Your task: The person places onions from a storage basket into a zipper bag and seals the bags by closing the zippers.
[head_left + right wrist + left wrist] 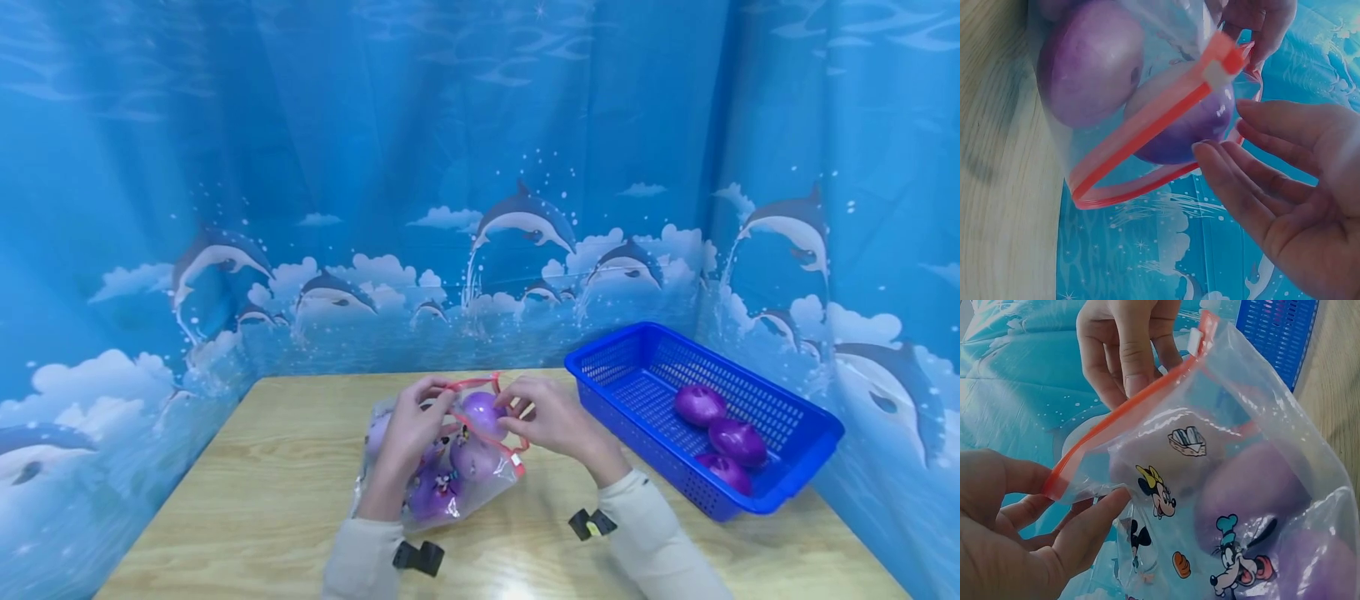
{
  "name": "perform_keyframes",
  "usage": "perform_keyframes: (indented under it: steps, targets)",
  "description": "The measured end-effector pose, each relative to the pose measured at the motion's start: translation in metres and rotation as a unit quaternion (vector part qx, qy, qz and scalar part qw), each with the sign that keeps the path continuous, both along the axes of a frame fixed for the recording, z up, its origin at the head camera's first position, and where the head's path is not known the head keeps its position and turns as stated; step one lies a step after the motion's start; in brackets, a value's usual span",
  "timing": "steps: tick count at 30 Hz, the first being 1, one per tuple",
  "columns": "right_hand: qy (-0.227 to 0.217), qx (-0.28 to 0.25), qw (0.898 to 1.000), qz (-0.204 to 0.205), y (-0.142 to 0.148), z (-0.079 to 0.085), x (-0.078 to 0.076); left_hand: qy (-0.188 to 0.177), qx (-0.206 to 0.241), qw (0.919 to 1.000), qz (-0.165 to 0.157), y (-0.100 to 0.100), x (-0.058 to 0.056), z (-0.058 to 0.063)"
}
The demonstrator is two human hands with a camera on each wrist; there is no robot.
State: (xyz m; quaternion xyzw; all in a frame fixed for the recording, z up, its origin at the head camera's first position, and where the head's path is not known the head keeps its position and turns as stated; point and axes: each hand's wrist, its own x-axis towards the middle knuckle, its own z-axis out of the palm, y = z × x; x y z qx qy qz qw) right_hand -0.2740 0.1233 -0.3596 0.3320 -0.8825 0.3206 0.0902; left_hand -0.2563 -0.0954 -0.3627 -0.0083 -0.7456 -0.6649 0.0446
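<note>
Dolphin-print curtains back your table; your left hand pinches the clear bag; your right hand, fingers loose, is nearer the mouth's purple onion, on its right.

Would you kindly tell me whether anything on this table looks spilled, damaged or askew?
Nothing looks spilled or damaged. Only the blue basket stands out: it sits at a slant, and its far-right corner seems to reach past the edge of the table, though perspective may exaggerate that. The three purple items inside look settled.
</note>
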Motion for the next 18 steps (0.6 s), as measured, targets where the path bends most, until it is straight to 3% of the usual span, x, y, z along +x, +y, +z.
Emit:
perform_keyframes:
  steps: [6,14,18]
  targets:
    - [-0.01,0.017,0.999,0.025,-0.0024,-0.0031,-0.0001,0.019,-0.007,0.9998,-0.003,-0.0001,-0.0003,-0.0003]
    - [-0.081,0.024,0.99,0.109,-0.0061,-0.0083,-0.0022,0.017,-0.005,0.9997,-0.014,-0.0007,-0.0011,-0.0001]
    - [-0.067,0.024,0.994,0.087,-0.0043,-0.0063,-0.0015,0.018,0.005,0.9998,-0.01,-0.0027,-0.0006,0.0004]
